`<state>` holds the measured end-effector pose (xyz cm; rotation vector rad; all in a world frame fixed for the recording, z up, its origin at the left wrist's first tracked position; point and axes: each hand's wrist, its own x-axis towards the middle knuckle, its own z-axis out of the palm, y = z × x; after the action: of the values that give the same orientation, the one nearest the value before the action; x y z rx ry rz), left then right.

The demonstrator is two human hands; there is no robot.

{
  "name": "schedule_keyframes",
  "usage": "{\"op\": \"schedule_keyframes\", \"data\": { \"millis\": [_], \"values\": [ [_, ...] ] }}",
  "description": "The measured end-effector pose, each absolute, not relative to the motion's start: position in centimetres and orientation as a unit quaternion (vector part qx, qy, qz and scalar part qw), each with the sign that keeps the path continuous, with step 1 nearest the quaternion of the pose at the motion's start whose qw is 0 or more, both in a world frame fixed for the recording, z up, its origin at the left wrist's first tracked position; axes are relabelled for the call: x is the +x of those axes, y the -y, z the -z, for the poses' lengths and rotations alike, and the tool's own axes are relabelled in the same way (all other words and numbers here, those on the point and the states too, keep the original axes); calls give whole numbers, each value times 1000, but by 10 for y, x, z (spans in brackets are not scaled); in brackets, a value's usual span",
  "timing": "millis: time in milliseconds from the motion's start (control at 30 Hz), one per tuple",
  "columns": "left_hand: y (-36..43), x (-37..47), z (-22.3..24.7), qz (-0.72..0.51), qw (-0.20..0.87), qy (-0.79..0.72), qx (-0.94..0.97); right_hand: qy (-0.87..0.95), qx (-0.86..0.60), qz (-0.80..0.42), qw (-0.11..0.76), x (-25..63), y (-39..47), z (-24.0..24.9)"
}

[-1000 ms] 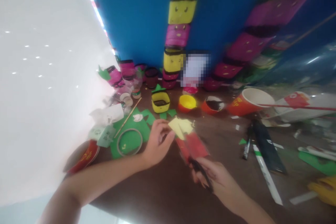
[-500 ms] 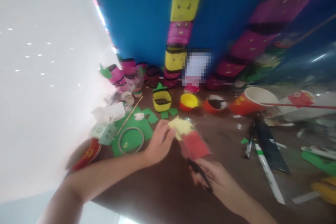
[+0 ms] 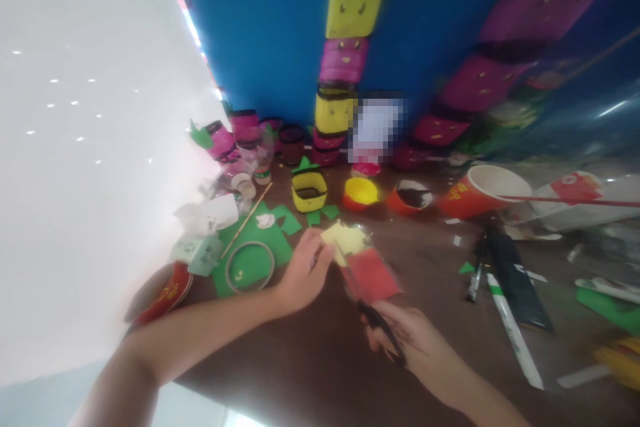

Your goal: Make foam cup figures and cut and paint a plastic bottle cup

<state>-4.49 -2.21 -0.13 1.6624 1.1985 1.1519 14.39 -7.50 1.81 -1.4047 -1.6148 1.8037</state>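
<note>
Counter (image 3: 310, 373): since cups (image 3: 361, 195) line its far side, I work nearer, presumably for room.
Scissors (image 3: 384, 329): my right grip (image 3: 410, 337) clasps them, apparently for control.
Paper (image 3: 350, 240): beyond them, edge pinched in my left grip (image 3: 303, 275), seemingly steadied.

I hold one small pale yellow paper (image 3: 350, 239) with irregular edge, which seems to meet a flat red piece (image 3: 373, 275) nearer to me, and black-handled scissors (image 3: 383, 333), lying slantwise, whose blurred blades point toward the paper.
</note>
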Motion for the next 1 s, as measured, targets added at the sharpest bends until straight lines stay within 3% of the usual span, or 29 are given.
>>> {"op": "schedule_keyframes", "data": {
  "millis": [767, 1000],
  "values": [
    [20, -46, 2, -465, 382, -470, 645, 566, -499, -640, 148, 143, 74, -21],
    [22, -42, 2, -484, 487, -481, 545, 556, -504, -644, 151, 143, 74, -22]
  ]
}}
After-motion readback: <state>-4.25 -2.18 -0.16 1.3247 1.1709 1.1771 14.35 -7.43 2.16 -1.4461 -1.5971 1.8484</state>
